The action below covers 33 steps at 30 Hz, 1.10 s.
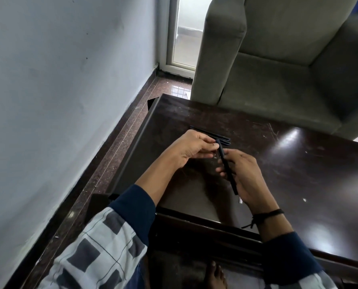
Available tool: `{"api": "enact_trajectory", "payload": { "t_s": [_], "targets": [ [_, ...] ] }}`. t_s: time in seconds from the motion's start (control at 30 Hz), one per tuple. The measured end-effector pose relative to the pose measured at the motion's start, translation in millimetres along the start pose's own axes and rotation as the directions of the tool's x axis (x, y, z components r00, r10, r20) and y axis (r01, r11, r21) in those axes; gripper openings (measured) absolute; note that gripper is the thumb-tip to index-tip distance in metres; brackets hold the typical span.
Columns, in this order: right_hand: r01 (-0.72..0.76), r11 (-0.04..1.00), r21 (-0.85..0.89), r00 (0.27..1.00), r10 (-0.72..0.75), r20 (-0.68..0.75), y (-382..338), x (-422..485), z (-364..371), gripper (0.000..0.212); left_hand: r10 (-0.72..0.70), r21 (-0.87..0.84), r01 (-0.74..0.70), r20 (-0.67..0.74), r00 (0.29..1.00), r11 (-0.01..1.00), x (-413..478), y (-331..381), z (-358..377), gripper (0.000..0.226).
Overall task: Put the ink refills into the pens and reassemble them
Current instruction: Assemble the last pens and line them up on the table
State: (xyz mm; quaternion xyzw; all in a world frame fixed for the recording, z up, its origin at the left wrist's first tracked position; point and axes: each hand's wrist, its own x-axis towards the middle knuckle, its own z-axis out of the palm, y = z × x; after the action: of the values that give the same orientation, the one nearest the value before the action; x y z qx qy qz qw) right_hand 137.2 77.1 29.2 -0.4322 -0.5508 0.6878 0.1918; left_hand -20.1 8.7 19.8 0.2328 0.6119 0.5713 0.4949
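Note:
My right hand [244, 178] grips a dark pen barrel [227, 167] that points up and away, just above the dark table [299, 163]. Fingers of my left hand [192, 149] pinch at the barrel's top end; whatever small part they hold is hidden. Behind my hands, a few dark pens [213, 136] lie side by side on the table, partly covered by my left hand. A small pale piece [240, 201] shows on the table under my right palm.
A grey armchair [278, 69] stands right behind the table's far edge. A pale wall [59, 101] runs along the left, with a strip of polished floor [115, 147] between it and the table. My bare foot [215, 276] is below the near edge.

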Motion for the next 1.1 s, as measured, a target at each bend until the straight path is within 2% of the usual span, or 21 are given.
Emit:
{"api": "enact_trajectory", "payload": {
  "t_s": [0.2,0.4,0.57,0.63,0.77,1.0,1.1],
  "targets": [
    [-0.015,1.0,-0.02,0.999,0.015,0.044,-4,6,5,0.021,0.012,-0.014,-0.013,-0.045,0.999,1.0,3,-3,-2,0.02],
    [0.126,0.985,-0.12,0.991,-0.118,0.069,1,11,3,0.015,0.024,-0.1,-0.03,-0.067,0.997,0.995,4,-4,-1,0.016],
    [0.142,0.971,-0.195,0.99,-0.134,0.053,2,12,5,0.01,0.013,-0.131,-0.021,-0.064,0.998,0.991,4,-6,2,0.015],
    [0.166,0.942,-0.293,0.986,-0.164,0.032,4,11,7,0.01,-0.004,-0.122,-0.004,-0.065,0.998,0.992,3,-7,4,0.014],
    [0.241,0.814,-0.529,0.962,-0.274,0.018,6,6,11,0.006,-0.024,-0.138,0.015,-0.064,0.998,0.99,3,-7,5,0.013],
    [0.255,0.809,-0.529,0.955,-0.296,0.009,9,7,8,0.007,-0.026,-0.166,0.011,-0.086,0.996,0.986,0,-5,6,0.015],
    [0.236,0.826,-0.512,0.966,-0.257,0.03,12,11,7,0.008,-0.033,-0.161,0.016,-0.102,0.994,0.987,0,-4,6,0.017]
  ]
}}
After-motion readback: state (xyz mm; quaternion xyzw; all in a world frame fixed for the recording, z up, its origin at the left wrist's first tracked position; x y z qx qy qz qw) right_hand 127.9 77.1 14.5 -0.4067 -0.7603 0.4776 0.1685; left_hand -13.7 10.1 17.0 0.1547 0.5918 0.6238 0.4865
